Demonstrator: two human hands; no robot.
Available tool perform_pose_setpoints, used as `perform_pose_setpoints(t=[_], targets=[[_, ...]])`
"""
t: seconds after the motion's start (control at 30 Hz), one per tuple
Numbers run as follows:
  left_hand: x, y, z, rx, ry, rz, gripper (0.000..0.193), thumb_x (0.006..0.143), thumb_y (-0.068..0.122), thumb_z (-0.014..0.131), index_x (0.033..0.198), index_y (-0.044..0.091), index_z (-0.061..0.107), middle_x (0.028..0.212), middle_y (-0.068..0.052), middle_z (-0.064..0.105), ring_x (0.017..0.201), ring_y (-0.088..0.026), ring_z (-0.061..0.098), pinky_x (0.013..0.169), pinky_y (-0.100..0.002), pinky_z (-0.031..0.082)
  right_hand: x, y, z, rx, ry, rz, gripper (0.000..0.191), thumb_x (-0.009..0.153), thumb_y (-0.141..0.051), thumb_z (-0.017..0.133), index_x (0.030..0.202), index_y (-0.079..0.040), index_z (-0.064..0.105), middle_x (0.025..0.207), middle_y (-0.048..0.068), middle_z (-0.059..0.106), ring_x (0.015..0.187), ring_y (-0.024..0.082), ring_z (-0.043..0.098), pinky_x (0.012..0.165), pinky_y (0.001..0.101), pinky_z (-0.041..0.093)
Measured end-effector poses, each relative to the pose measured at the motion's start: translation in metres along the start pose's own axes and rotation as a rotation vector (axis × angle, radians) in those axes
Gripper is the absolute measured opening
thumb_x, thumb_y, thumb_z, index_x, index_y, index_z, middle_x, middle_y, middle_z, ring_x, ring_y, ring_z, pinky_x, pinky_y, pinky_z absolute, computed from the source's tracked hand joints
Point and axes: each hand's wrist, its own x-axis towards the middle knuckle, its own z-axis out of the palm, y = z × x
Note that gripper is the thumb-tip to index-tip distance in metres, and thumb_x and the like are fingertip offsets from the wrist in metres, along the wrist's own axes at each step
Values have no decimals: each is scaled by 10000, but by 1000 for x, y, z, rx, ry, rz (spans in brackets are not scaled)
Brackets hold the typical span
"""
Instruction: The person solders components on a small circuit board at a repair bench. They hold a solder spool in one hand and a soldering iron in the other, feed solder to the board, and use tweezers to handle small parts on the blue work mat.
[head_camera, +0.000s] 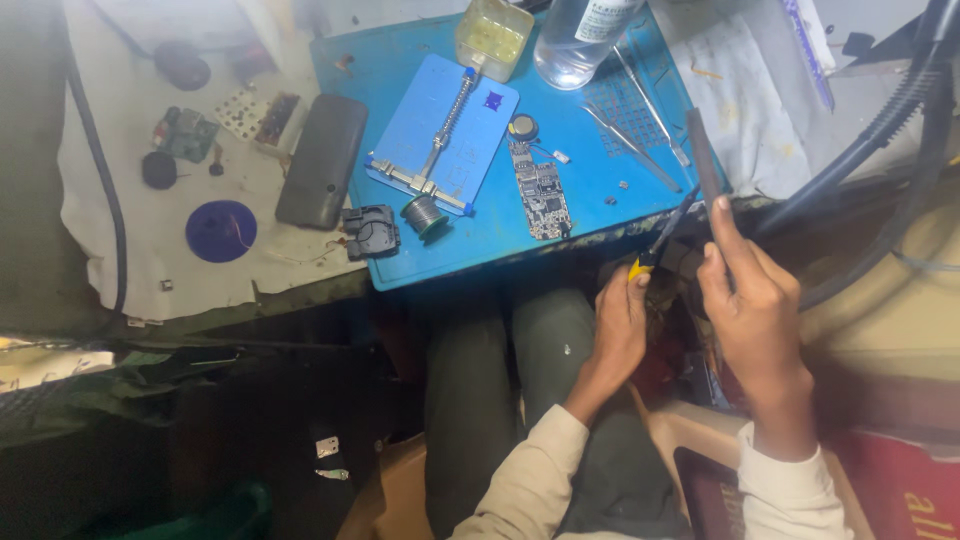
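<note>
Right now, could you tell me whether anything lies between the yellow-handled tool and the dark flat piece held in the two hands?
Nothing visible does. The left hand points the yellow-handled tool up toward the dark flat piece gripped by the right hand; its tip sits right beside it, whether touching I cannot tell.

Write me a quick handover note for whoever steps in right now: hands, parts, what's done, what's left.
Left hand: grips a yellow-handled screwdriver, tip toward the flat dark part.
Right hand: holds that flat dark part upright, off the bench edge.
On the blue mat: bare circuit board, solder spool, tweezers, board holder. Dark phone shell lies left of the mat.
Done: board is out of its shell.
Left: work on the held part; nothing reassembled.
</note>
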Motion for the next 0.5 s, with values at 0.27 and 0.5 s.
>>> perform_pose_setpoints(t=[0.27,0.5], targets=[[1,-1,2,-9,-2,-28,353,1128,303,445,1082,-25,568,882,-236,600,793,-424,572,730,-474,466,-1,2,-1,-4,6,0,478,1035,27,619,1509,-1,566,987,249,662,800,341,648,782,395,527],[-1,-6,4,1,-1,-39,332,1127,276,461,1053,-33,558,860,-247,587,776,-442,566,727,-485,465,0,4,-2,-9,29,-6,482,1010,41,623,1488,11,568,1091,270,687,880,347,708,812,404,545]])
